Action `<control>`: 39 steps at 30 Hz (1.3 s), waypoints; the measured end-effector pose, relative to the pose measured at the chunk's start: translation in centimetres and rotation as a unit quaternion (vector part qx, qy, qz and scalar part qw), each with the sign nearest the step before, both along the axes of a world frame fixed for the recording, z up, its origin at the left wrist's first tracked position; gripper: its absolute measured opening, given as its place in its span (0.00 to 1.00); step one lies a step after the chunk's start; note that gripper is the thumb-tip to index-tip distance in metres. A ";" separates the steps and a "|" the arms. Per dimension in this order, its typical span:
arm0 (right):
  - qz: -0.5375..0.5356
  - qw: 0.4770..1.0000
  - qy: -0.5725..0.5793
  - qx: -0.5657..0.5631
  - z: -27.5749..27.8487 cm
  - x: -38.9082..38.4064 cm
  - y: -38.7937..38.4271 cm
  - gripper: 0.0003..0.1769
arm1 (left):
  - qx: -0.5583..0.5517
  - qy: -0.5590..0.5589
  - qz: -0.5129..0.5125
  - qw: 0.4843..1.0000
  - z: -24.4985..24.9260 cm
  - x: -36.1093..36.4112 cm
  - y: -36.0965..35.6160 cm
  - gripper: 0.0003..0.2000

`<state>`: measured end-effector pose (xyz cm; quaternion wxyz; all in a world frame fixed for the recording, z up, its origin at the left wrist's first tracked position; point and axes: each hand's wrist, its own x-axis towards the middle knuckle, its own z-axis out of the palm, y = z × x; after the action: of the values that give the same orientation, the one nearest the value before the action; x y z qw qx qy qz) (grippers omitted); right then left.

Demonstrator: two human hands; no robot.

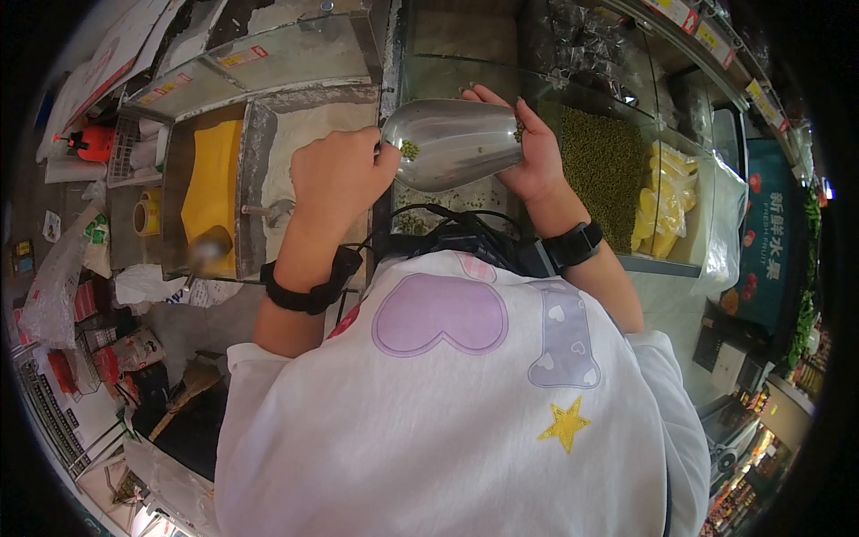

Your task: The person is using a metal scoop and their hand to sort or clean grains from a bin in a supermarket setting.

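Observation:
A shiny metal scoop (456, 134) lies level over a glass-sided bin (465, 73), with a few green beans (409, 149) near its handle end. My left hand (344, 174) is closed around the scoop's handle, which the fingers mostly hide. At the scoop's mouth, my right hand (539, 154) is cupped with its fingers stretched out, touching or almost touching the lip. A few beans show between palm and lip. Below the scoop, more green beans (412, 221) are scattered on the bin's pale floor. Both wrists wear black bands.
To the right stands a bin heaped with green beans (598, 166), beside yellow bagged goods (667, 192). On the left are bins of white powder (313, 121) and yellow meal (210, 170), with a metal scoop handle (268, 212) between them. Black cables (447, 219) cross at my waist.

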<state>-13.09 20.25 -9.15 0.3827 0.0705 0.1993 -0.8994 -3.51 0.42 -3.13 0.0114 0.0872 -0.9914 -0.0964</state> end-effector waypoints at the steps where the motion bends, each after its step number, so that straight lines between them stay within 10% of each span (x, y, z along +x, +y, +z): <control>1: 0.000 1.000 0.000 0.000 -0.1 0.0 0.0 0.29 | 0.003 -0.002 -0.001 1.000 -0.1 0.0 0.0 0.13; 39: -0.020 1.000 -0.007 -0.002 -0.4 -0.1 0.0 0.27 | 0.085 -0.059 0.016 0.995 0.1 0.4 -0.1 0.15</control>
<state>-13.23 20.21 -9.53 0.3663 0.0802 0.1932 -0.9067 -3.10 0.36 -3.01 -0.0530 0.1091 -0.9772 -0.1744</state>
